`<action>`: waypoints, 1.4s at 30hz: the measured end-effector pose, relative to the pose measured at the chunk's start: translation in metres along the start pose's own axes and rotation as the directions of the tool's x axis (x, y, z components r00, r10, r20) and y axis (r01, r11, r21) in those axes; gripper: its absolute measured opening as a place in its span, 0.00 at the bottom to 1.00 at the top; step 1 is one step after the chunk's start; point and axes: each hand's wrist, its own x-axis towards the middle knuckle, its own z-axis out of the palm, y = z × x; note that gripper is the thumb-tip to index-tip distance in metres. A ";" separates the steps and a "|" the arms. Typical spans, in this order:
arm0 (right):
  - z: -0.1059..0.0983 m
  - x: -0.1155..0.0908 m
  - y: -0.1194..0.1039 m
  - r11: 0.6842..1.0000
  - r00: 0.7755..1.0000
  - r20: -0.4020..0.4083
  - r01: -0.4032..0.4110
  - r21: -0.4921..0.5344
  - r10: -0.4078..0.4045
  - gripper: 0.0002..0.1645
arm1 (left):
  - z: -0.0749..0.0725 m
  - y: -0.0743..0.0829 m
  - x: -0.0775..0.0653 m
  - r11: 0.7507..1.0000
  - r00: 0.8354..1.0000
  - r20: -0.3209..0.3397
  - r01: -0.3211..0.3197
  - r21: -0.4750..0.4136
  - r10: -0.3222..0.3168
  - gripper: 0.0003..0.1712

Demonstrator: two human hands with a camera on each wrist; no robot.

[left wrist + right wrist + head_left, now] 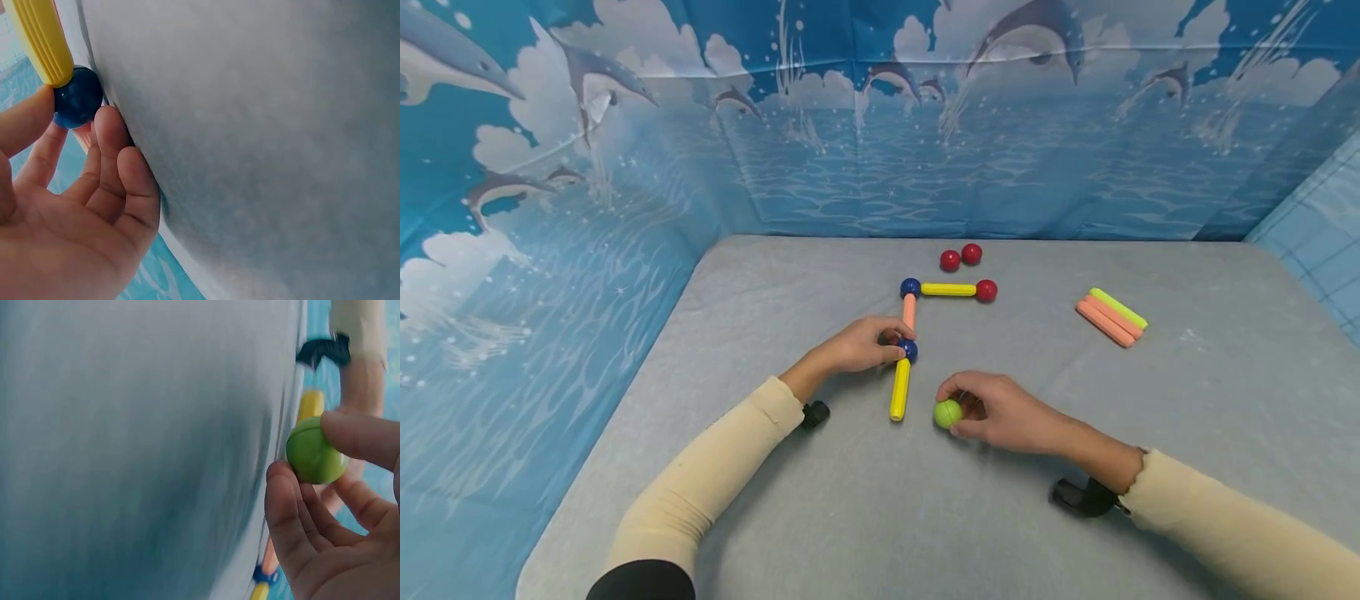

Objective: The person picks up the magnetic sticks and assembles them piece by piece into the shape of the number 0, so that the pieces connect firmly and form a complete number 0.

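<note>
From here I see the person's left hand [865,343] pinching the near blue ball [908,351] between thumb and fingertips on the grey table [820,517]. A lower yellow stick [899,390] meets that ball and points from it toward the person; a salmon stick [910,313] runs from its far side to a second blue ball [910,288]. Beyond and right of the near blue ball, an upper yellow stick [948,290] ends at a red ball [987,290], with two loose red balls [950,261] farther back. The right hand [1000,408], just right of the near blue ball and closer to the person, pinches a green ball [947,414], thumb against fingers. Well to the right of the near blue ball lie three loose sticks [1106,323], side by side.
</note>
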 end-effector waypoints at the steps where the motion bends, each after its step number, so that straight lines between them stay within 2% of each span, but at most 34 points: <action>1: 0.003 0.001 -0.003 1.000 1.000 0.007 0.018 -0.017 -0.018 0.19 | 0.000 0.000 0.000 1.000 1.000 -0.001 -0.001 -0.001 0.001 0.18; 6: 0.015 0.007 -0.016 0.994 0.997 0.029 0.080 -0.069 -0.078 0.18 | -0.001 -0.001 0.000 1.000 1.000 0.006 -0.006 -0.003 0.006 0.17; 15: 0.030 0.016 -0.025 0.995 0.997 0.017 0.077 -0.069 -0.076 0.17 | -0.003 0.001 0.001 1.000 1.000 0.011 -0.001 -0.018 0.001 0.17; 27: 0.034 0.022 -0.031 0.997 0.997 -0.015 0.080 -0.012 -0.080 0.18 | -0.004 0.001 0.000 0.999 1.000 0.024 0.008 -0.039 -0.007 0.17; 42: 0.039 0.025 -0.033 0.995 0.995 -0.025 0.095 -0.032 -0.096 0.18 | -0.003 0.001 -0.003 0.999 1.000 0.016 -0.001 -0.047 0.002 0.17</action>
